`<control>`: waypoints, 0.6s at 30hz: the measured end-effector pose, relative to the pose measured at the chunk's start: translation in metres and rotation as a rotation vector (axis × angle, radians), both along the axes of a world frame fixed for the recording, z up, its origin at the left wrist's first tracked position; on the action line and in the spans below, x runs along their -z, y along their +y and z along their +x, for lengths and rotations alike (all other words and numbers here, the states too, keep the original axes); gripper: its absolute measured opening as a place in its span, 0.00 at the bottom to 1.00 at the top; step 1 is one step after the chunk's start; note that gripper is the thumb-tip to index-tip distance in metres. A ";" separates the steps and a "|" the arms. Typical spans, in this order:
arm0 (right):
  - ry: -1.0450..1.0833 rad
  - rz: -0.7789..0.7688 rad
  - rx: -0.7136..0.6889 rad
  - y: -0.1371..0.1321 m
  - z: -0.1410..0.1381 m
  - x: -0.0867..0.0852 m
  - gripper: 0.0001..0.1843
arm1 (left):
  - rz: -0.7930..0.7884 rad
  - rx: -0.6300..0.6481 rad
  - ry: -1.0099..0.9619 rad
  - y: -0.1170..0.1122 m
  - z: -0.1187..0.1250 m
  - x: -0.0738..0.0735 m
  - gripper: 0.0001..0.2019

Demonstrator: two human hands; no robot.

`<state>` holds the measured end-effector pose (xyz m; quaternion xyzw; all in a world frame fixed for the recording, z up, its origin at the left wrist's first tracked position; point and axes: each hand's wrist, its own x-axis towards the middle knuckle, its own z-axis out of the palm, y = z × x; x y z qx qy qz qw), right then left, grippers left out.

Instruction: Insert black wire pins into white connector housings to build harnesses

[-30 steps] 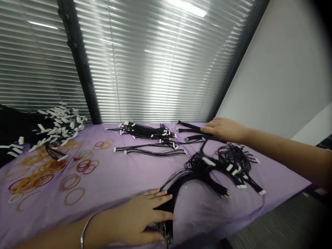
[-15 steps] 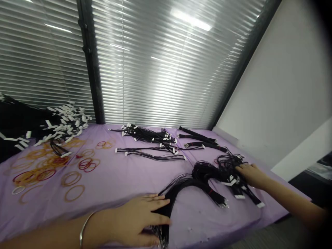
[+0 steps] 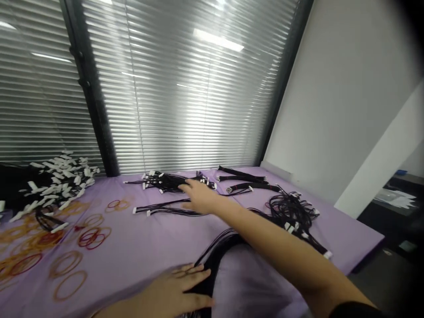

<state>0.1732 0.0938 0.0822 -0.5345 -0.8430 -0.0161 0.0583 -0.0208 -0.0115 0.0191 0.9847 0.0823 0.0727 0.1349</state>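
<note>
At the bottom centre of the frame, the left hand (image 3: 179, 293) lies flat with fingers spread, pressing on the curved black wire bundle (image 3: 212, 265) without closing round it. Mid-frame, the right hand (image 3: 198, 198) reaches palm down, fingers loose and empty, over the white-tipped wires (image 3: 162, 181) on the purple cloth (image 3: 139, 238). Rubber bands (image 3: 89, 234) lie at the left, with the blinds (image 3: 185, 88) beyond.

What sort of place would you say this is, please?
Probably a cable-handling workbench in an office-like room: a purple-covered table bears heaps of white-tipped black wire harnesses, loose rubber bands lie at the left, and slatted window blinds stand behind.
</note>
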 end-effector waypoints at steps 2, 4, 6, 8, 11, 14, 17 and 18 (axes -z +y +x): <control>-0.017 -0.098 0.091 0.014 -0.029 0.034 0.42 | -0.075 0.016 0.145 0.006 0.004 0.006 0.24; -0.016 -0.155 0.159 0.024 -0.040 0.064 0.40 | -0.113 0.041 0.221 0.011 0.008 0.007 0.25; -0.006 -0.156 0.178 0.029 -0.039 0.084 0.37 | -0.125 0.069 0.244 0.011 0.010 0.003 0.26; 0.011 -0.103 0.164 0.028 -0.032 0.094 0.32 | -0.121 0.017 0.231 0.007 0.010 -0.005 0.27; 0.041 0.000 0.104 0.024 -0.022 0.098 0.21 | -0.139 -0.058 0.239 0.001 0.006 -0.013 0.27; 0.084 0.068 0.035 0.023 -0.014 0.100 0.13 | -0.181 -0.045 0.221 0.000 0.003 -0.011 0.28; 0.164 0.122 0.015 0.024 -0.008 0.102 0.09 | -0.230 -0.031 0.174 0.002 0.002 -0.005 0.27; 0.201 0.138 0.015 0.023 -0.006 0.103 0.09 | -0.262 -0.036 0.152 0.002 0.001 -0.002 0.26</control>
